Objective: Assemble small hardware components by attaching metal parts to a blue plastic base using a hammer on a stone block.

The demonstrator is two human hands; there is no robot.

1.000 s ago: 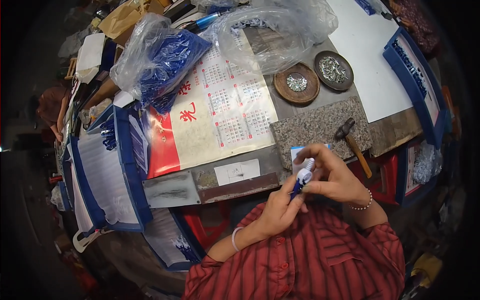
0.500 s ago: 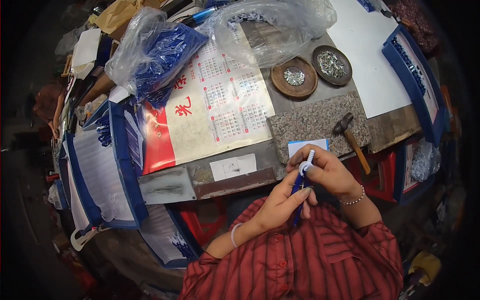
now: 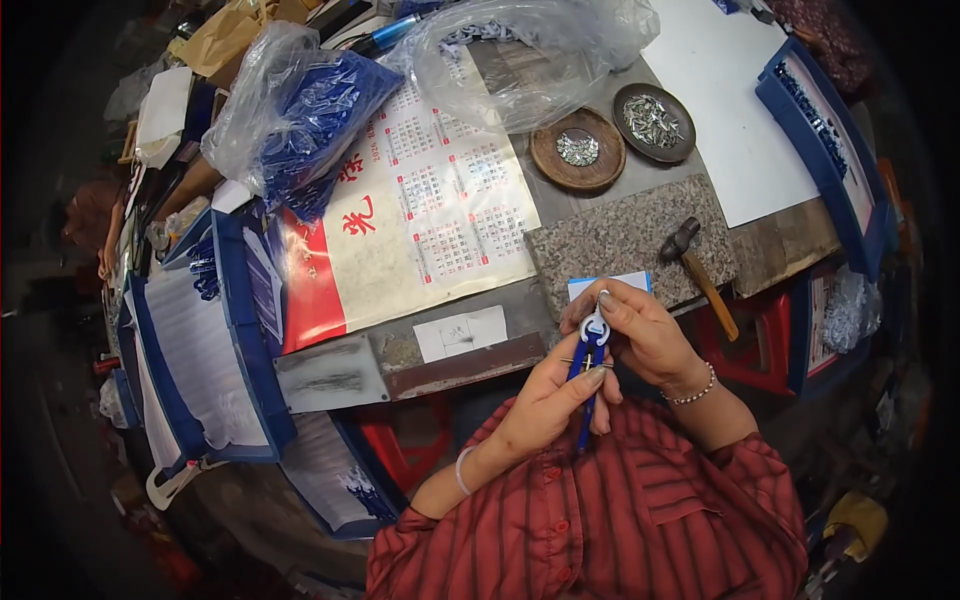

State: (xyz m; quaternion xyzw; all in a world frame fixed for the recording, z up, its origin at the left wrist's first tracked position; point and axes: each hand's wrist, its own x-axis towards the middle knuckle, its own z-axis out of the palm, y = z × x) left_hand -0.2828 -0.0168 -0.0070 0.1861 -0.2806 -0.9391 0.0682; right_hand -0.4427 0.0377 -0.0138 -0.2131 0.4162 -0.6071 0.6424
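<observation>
Just in front of my red striped shirt, both hands work on what looks like a drawing compass [image 3: 594, 328], with a white round head and blue legs. My left hand [image 3: 548, 405] grips the blue legs, its thumb pressed over them. Thin metal pins stick out sideways near its fingers. With thumb and fingers, my right hand [image 3: 652, 342] pinches the white ribbed stem at the top and hides part of it. A small white and blue card [image 3: 608, 283] lies just beyond the hands on the bench edge.
A hammer [image 3: 698, 275] rests on a granite slab [image 3: 600, 240]. Behind are two round dishes of small metal parts, a brown one [image 3: 540, 155] and a darker one [image 3: 628, 105]. Blue trays [image 3: 255, 350] stand left, another [image 3: 865, 225] right. A plastic bag of blue parts [image 3: 330, 110] sits far left.
The compass has turned, so its white head now faces up and the two blue legs show. My right fingers have shifted up over the white stem, covering it.
</observation>
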